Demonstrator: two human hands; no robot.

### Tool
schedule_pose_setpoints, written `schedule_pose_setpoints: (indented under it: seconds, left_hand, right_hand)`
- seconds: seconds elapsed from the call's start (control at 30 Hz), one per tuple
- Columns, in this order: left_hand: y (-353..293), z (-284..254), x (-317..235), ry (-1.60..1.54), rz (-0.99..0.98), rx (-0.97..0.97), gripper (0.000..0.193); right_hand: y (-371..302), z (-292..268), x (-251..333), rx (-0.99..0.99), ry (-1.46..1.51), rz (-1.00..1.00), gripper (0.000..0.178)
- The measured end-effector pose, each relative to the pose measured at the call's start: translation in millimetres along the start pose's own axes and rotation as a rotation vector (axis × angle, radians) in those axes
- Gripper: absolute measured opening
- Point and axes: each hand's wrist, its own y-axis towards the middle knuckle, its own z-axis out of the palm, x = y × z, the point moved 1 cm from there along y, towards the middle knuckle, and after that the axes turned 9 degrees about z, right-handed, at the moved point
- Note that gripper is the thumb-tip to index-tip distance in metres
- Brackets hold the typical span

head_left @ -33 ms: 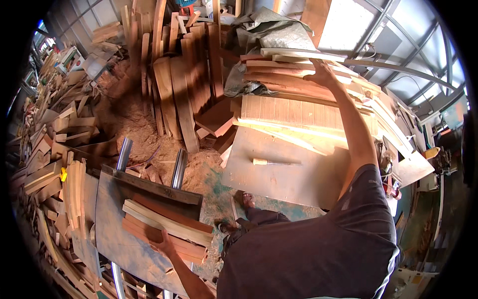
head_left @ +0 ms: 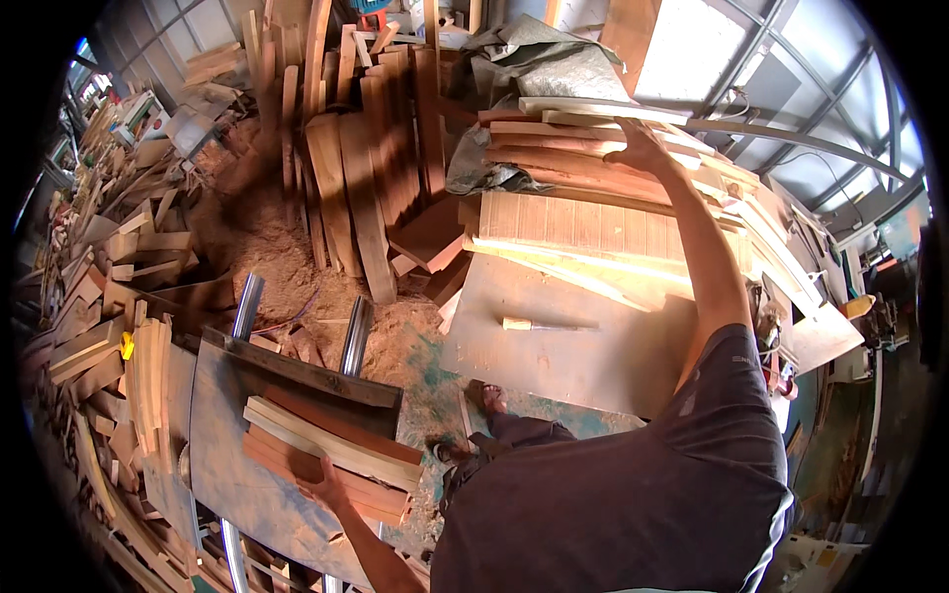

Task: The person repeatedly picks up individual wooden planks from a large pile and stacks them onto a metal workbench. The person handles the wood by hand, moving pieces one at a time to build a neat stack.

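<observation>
My left hand rests on the near side of a row of wooden strips lying on a dusty metal machine table. Its thumb and fingers are spread against the reddish strips; a paler strip lies among them. On the right, my right hand reaches over a stack of boards on the bench, fingers apart and touching the upper pieces. Part of that stack is hidden behind my forearm. A paintbrush lies on the bench's bare sheet, nearer to me than the grooved wooden panel.
Upright planks lean together at the back. Offcuts are heaped along the left, and sawdust covers the floor between. Metal rails stick out beyond the machine table. A grey tarp lies behind the stack.
</observation>
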Motion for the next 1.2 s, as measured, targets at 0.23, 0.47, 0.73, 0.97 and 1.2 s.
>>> schedule_pose_setpoints:
  seconds: [0.23, 0.47, 0.73, 0.97, 1.2]
  left_hand:
    - [8.4, 8.2, 26.6, -0.106, 0.106, -0.063, 0.123]
    - [15.1, 16.8, 27.1, -0.115, 0.136, -0.082, 0.123]
    - [13.9, 19.7, 18.1, -0.044, 0.125, -0.046, 0.123]
    - [12.8, 15.6, 25.1, -0.121, 0.111, -0.111, 0.122]
    - [4.5, 8.3, 10.1, -0.136, 0.064, -0.066, 0.123]
  right_hand:
    - [55.7, -15.1, 12.9, 0.433, 0.003, -0.144, 0.11]
    - [61.5, -13.0, 5.6, 0.434, -0.004, -0.18, 0.111]
    - [58.0, -30.5, 22.9, 0.349, -0.12, -0.301, 0.1]
    - [74.5, -40.7, 28.3, 0.254, -0.037, -0.294, 0.083]
    - [74.4, -9.1, 17.8, 0.15, -0.05, -0.249, 0.086]
